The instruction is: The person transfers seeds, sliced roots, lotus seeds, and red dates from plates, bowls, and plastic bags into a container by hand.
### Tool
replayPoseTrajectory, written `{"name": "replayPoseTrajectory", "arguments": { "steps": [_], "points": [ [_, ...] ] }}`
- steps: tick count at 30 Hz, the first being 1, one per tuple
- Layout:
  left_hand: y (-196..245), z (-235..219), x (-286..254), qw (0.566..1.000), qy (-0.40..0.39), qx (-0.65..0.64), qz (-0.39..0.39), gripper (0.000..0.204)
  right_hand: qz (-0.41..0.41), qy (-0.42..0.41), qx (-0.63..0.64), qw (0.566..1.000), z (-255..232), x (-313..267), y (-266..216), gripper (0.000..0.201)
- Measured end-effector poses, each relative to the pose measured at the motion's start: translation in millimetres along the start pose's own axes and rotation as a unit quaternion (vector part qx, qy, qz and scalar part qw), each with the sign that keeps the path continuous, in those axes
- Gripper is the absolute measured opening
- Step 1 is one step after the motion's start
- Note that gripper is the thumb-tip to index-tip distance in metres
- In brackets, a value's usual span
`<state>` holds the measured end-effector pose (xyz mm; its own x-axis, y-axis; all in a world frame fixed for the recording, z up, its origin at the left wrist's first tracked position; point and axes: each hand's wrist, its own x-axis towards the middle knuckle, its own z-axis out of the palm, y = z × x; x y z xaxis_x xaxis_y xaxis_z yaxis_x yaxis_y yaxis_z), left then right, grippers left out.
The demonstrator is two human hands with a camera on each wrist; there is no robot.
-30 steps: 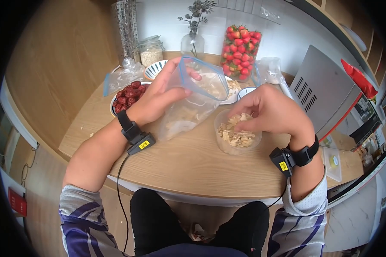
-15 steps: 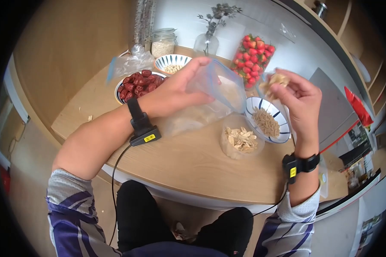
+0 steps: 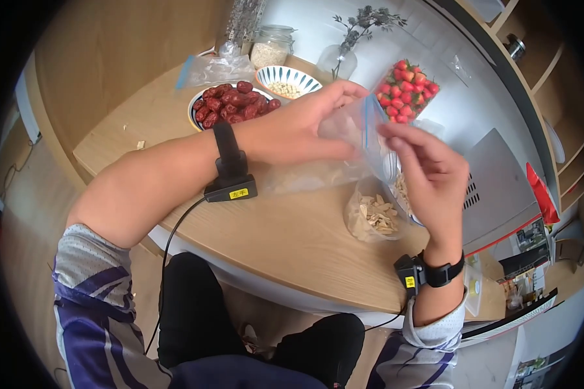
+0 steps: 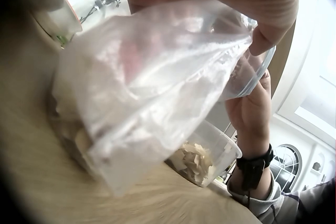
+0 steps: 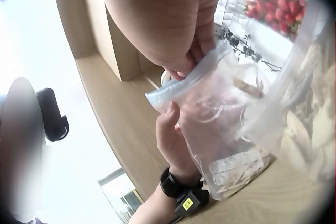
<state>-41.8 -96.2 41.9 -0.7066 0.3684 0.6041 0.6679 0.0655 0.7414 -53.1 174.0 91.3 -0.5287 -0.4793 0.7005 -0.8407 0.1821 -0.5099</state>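
My left hand [image 3: 305, 129] grips a clear zip bag [image 4: 152, 87] near its blue-edged mouth, thumb on one side and fingers on the other. The bag leans over the table with pale dried slices in its lower part. At its mouth is my right hand [image 3: 431, 172], fingers loosely bent and fingertips partly hidden by the film. One slice [image 5: 248, 88] shows high in the bag in the right wrist view. Below the right hand stands a clear plastic tub [image 3: 355, 223] of dried slices [image 3: 380, 215]. Behind it a blue-lined plate is mostly covered by the hand.
A bowl of red dates [image 3: 233, 107] stands behind my left forearm, beside a striped bowl [image 3: 305, 82] of pale pieces. Farther back are a glass jar [image 3: 270, 48], a vase [image 3: 337, 61] and a container of strawberries [image 3: 409, 91]. A grey appliance [image 3: 503, 188] borders the right side.
My right hand took slices from the tub, lifted them, and has moved left to the bag's mouth; no slices show in its fingers now. The left hand keeps its grip on the bag.
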Motion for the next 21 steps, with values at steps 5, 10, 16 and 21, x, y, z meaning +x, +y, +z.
{"name": "replayPoseTrajectory", "arguments": {
  "steps": [5, 10, 16, 21],
  "points": [
    [4.4, -2.9, 1.2, 1.0, 0.003, -0.002, -0.024, 0.085, 0.1, -0.074, -0.004, 0.992, -55.7, 0.6, 18.9, 0.009],
    [-2.3, -4.1, 1.8, 0.999, 0.014, 0.039, -0.026, 0.082, 0.154, -0.336, -0.031, 0.929, -53.5, -6.3, 10.2, 0.03],
    [6.0, -1.8, 0.6, 0.999, 0.005, 0.016, -0.027, 0.08, 0.147, -0.372, -0.128, 0.907, -38.6, -12.3, 2.9, 0.045],
    [7.5, -0.7, 0.7, 0.999, -0.002, 0.029, -0.038, 0.079, 0.118, -0.37, -0.186, 0.902, -29.2, -14.3, -5.3, 0.045]
  ]
}}
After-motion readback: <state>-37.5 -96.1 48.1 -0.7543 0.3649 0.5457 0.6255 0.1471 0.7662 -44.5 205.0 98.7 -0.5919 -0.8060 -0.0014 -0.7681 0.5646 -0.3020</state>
